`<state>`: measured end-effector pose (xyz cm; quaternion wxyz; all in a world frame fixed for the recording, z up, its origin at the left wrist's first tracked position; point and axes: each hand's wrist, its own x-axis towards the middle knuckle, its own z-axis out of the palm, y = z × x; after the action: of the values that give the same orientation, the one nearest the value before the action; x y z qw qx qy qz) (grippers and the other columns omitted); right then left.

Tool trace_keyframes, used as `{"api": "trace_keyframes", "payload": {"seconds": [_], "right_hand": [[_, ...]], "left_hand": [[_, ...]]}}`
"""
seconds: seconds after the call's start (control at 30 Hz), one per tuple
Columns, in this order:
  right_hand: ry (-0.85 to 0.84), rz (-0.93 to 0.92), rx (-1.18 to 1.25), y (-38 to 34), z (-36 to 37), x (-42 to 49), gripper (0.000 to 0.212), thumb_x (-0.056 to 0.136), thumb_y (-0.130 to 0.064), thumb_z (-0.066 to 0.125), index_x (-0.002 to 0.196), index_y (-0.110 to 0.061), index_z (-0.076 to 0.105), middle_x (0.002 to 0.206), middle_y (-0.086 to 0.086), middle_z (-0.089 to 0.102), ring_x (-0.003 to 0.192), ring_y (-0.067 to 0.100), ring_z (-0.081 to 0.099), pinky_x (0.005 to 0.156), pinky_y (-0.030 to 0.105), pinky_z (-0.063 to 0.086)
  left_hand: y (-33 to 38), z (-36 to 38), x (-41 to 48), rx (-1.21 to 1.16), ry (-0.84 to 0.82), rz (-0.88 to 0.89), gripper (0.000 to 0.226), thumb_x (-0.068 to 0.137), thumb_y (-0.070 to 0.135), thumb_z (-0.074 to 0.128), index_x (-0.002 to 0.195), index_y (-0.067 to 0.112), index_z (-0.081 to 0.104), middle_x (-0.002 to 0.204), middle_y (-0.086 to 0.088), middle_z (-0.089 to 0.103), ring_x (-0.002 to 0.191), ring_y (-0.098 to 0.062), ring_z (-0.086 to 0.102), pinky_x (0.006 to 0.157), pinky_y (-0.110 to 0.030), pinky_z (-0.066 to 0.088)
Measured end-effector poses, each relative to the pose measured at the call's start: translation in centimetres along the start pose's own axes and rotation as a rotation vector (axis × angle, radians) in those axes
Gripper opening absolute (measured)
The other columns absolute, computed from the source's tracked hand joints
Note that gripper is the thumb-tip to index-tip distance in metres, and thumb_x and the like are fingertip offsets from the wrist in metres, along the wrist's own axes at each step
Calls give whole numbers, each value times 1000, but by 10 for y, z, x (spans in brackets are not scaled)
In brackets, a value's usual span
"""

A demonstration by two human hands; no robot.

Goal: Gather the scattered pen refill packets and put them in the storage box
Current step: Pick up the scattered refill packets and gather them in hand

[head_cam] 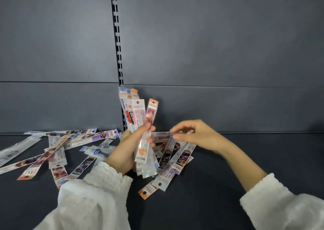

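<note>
Left hand (126, 151): thumb and fingers wrapped around the bundle (138, 114) of packets, gripping its lower half. The bundle stands near upright with its long axis vertical. Hanger-hole ends point up and fan slightly above the fingers, and the bottoms stick out below the palm.

Right hand (196, 135): palm down, narrow, with fingertips and thumb pinching the end of a flat packet (161, 137). That packet lies roughly horizontal and runs from the fingertips toward the left hand. It's a bit blurred.

Pile (178, 156): sits just below the right hand's fingers, packets mostly diagonal, tops toward the lower left.

Loose packets (57, 151): spread out left of the left hand on the shelf (245, 159), lying flat at mixed angles.
</note>
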<state>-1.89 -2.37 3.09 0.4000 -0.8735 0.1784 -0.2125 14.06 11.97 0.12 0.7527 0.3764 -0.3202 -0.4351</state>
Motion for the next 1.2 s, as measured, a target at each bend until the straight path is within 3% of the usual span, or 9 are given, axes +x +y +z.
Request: {"api": "trace_keyframes", "payload": {"seconds": [0.17,0.23,0.3,0.4,0.5,0.6,0.73,0.93,1.2], "right_hand": [[-403,81,-281,33,-12,-8,59,85,-29,71,137,-43,47,148,-23,35,135,-7,29,109,10,26],[-469,61,-341,34,-5,-6,67,88,-29,65,142,-50,32,154,-29,17,145,-1,6,121,27,7],[-544,27,-451,29,3,-4,68,91,-24,58,143,-55,25,154,-33,7,145,2,-11,118,38,-10],[-589,-12,-556,25,11,-1,61,93,-23,52,143,-51,29,156,-27,15,146,2,-12,116,47,-18],[-481,-64,-607,25,12,-3,55,93,-33,56,142,-47,36,146,-28,35,143,-2,11,115,43,-20],[-401,-48,-606,22,7,-6,46,90,-36,62,135,-39,51,111,-34,43,117,-7,28,116,32,-1],[-305,-33,-563,20,7,-5,32,84,-30,71,115,-26,67,113,-10,60,109,8,48,102,31,39],[-50,66,-352,31,-3,-3,17,77,-21,78,92,-25,72,102,-8,61,98,10,59,91,28,48],[256,135,80,30,-3,2,11,79,-12,76,85,-18,70,87,-3,75,80,12,70,71,25,55]], "left_hand": [[6,-17,8,-73,63,78,21,82,18,59,100,21,48,69,3,48,42,-5,39,45,-19,41],[4,-17,8,-78,73,74,17,83,18,59,96,21,48,69,3,47,42,-5,39,45,-19,41],[3,-15,7,-58,79,61,17,82,21,61,94,20,49,69,3,49,42,-5,39,45,-19,41],[2,-12,6,-63,40,40,15,83,21,60,94,22,49,68,4,48,42,-5,39,44,-19,41],[2,-11,5,-81,30,38,18,82,22,61,96,22,50,67,4,48,43,-5,39,45,-18,40],[5,-11,5,-110,37,58,17,82,22,61,96,23,50,66,6,48,43,-4,38,45,-17,40],[12,-19,8,-204,82,111,17,81,22,62,93,26,51,65,8,48,44,-3,38,46,-17,39],[14,-25,9,-227,97,130,15,82,19,65,86,24,51,61,9,47,42,-3,38,45,-17,39],[9,-12,4,-79,59,92,28,82,13,66,109,17,58,65,5,44,43,-5,40,44,-19,42]]}}
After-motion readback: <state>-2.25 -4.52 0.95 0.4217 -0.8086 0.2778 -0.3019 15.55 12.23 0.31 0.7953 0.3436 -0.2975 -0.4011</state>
